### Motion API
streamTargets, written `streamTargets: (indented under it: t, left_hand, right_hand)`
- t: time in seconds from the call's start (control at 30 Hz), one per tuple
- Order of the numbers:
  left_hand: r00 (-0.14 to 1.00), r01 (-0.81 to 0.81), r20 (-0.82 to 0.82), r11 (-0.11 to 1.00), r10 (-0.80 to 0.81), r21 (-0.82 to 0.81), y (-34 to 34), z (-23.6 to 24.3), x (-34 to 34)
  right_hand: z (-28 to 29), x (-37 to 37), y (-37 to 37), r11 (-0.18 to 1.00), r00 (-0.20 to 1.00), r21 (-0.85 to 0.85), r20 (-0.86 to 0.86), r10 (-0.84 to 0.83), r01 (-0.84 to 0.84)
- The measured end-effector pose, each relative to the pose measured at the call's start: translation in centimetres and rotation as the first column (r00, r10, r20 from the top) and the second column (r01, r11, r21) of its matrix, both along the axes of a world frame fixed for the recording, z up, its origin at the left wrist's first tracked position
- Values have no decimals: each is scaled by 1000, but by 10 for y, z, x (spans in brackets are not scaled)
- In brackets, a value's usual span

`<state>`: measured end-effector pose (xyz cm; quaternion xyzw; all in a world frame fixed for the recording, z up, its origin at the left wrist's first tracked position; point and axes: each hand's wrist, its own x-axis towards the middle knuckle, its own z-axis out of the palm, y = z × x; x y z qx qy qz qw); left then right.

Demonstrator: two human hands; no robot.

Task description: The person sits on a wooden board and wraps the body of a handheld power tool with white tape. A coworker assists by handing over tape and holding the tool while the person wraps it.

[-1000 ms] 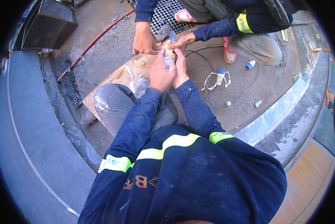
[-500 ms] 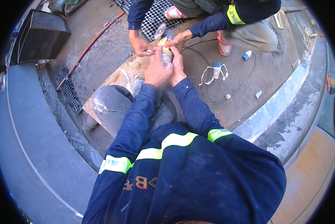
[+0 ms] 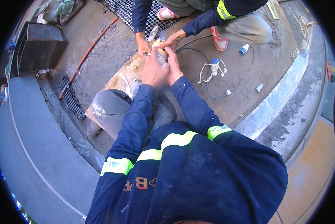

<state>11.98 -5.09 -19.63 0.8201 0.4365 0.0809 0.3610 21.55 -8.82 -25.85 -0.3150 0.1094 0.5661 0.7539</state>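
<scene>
A dusty yellow-and-grey power tool (image 3: 161, 56) with a metal head (image 3: 153, 33) is held above the edge of a worn board (image 3: 119, 76). My left hand (image 3: 154, 71) grips its near end, the index finger reaching up along the body. My right hand (image 3: 173, 68) wraps round the tool's right side, touching or nearly touching my left. A co-worker's hands (image 3: 144, 46) (image 3: 171, 40) are on the far part of the same tool, from the left and the right. Much of the body is hidden under the fingers.
The co-worker kneels opposite on dusty floor near black perforated mats (image 3: 120, 9). An orange hose (image 3: 89, 56) runs along the left, beside a dark metal box (image 3: 42, 50). Cables, a blue plug (image 3: 244, 49) and white cord (image 3: 204, 71) lie right. Ledges (image 3: 37, 123) (image 3: 283, 93) flank me.
The view has shifted, and our hands and the tool appear slightly higher and further left. The co-worker's left-side hand has turned a little, its fingers closer in on the tool.
</scene>
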Motion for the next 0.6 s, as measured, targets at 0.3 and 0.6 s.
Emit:
streamTargets:
  t: [0.3,0.6]
  left_hand:
    - [992,12,122,993,-27,120,8,-18,-8]
    - [997,16,75,992,-25,124,3,-8,-8]
  right_hand:
    - [2,1,6,999,993,-45,117,18,-13]
    - [-3,4,9,999,999,-21,17,35,-35]
